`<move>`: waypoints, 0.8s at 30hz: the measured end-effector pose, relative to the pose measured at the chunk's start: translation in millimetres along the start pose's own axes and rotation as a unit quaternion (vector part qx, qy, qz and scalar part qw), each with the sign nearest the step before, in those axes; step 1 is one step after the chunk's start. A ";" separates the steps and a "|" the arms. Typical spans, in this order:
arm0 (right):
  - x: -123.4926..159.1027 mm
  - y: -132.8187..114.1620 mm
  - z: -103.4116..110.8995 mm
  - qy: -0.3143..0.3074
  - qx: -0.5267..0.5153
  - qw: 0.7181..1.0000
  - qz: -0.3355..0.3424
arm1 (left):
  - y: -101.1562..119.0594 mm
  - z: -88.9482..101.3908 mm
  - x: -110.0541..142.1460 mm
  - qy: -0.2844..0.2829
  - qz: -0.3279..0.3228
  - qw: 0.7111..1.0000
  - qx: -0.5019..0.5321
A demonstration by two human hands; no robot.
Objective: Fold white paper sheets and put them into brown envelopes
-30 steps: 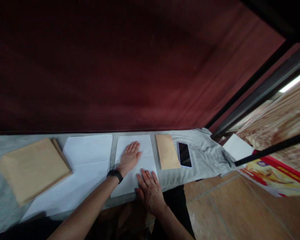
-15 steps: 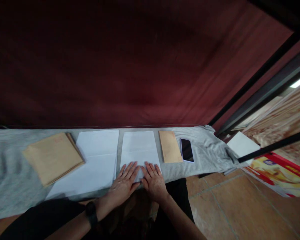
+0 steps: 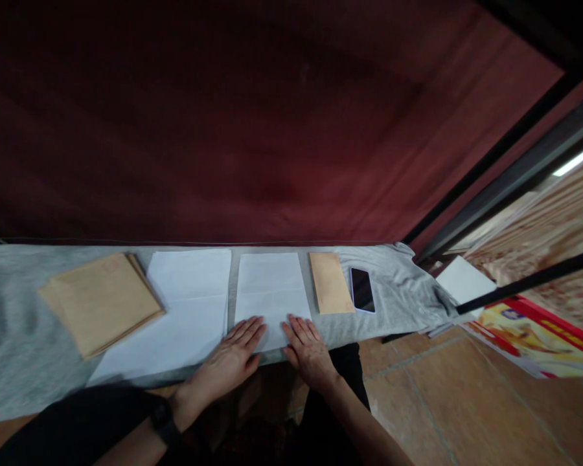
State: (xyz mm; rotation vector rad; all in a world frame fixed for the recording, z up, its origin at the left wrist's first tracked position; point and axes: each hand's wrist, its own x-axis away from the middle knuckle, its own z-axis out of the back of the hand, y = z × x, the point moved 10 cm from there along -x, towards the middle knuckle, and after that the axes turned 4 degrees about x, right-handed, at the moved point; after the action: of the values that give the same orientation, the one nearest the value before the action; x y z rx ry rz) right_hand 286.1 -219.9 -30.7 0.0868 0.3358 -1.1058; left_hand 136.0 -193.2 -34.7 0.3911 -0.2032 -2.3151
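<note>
A white sheet of paper (image 3: 271, 285) lies on the grey cloth between my hands, with a faint crease running across it. My left hand (image 3: 236, 349) rests flat on its lower left corner, fingers stretched out. On the lower right edge lies my right hand (image 3: 308, 353), also flat with its fingers extended. To the left is a stack of larger white paper (image 3: 189, 304), partly covered by a pile of brown envelopes (image 3: 111, 298). A single brown envelope (image 3: 331, 285) sits just right of the sheet.
A dark-screened phone (image 3: 363, 290) lies right of the single envelope. The grey cloth (image 3: 403, 294) covers the narrow surface, backed by a dark red curtain (image 3: 223, 162). Black metal bars (image 3: 495, 155) and a red-and-yellow box (image 3: 539, 336) are at the right.
My hands have slid apart over the lower part of the sheet, the left going left and the right going slightly right. The papers, envelopes and phone stay in place.
</note>
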 end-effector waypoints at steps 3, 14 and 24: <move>4.2 2.0 0.0 -0.006 0.000 1.000 0.007 | -4.9 -0.6 1.2 -0.013 0.011 1.000 0.008; 4.6 13.7 2.9 0.004 -0.050 0.999 0.004 | -14.2 1.5 -6.9 -0.048 0.021 0.998 0.028; 6.1 37.8 1.0 0.034 -0.154 0.986 -0.055 | -27.6 2.8 -4.1 -0.019 0.020 0.994 0.104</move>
State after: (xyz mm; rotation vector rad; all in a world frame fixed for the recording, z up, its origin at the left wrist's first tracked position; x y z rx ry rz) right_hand 322.3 -208.4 -35.3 -0.1698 0.5741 -1.1486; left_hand 119.2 -171.0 -38.3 0.4427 -0.4683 -2.2700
